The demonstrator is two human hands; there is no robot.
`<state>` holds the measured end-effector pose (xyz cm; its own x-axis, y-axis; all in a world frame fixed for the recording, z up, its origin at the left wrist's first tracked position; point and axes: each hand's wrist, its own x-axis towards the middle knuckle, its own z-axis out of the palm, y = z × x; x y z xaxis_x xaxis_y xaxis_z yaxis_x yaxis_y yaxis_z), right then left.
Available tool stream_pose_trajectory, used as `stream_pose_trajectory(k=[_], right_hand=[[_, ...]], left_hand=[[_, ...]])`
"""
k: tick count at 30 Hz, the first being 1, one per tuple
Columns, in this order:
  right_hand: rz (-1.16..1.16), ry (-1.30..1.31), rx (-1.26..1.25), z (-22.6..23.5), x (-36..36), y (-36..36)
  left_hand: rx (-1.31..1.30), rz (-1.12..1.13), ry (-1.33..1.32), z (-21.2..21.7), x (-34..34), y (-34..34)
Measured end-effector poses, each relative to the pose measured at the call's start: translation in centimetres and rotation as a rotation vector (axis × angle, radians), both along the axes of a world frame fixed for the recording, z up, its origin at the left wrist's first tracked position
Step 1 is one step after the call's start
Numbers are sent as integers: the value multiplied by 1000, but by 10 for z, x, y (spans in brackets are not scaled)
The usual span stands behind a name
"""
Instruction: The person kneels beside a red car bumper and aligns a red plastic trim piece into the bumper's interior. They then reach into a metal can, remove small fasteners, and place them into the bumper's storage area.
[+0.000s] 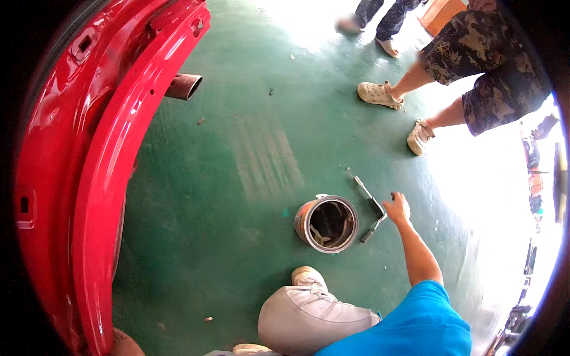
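Glossy green floor (pixel 196 237) fills the middle; a curved red metal car panel (pixel 101 178) borders the left. Right of centre stands an open round metal can (pixel 301 221), dark inside. Just right of it, a bent silver crank tool with black grips (pixel 374 203) lies on the floor. Your bare right hand (pixel 399 209) is beside its bend, fingers parted; contact is unclear. You seem to be reaching for it; lifting calls for curling your fingers around the shaft. At lower left, a brown rounded shape (pixel 126 344) may be your left hand; its state cannot be told.
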<state>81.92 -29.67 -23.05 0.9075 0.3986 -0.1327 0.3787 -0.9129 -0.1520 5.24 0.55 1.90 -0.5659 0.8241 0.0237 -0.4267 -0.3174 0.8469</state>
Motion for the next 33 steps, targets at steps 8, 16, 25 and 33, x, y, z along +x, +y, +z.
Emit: stream_pose_trajectory(k=[8,16,25,33], right_hand=[[64,96,-92,-50,-29,-4],[74,327,542,-2,40,59],[170,677,1156,222,-1,302],[480,516,1354,326,-90,460]], left_hand=[[-16,14,-75,-31,-82,-3],[103,-300,-203,-41,-94,-3],[71,-170,-155,-31,-55,-10],[85,-70,-156,-29,-58,-7]])
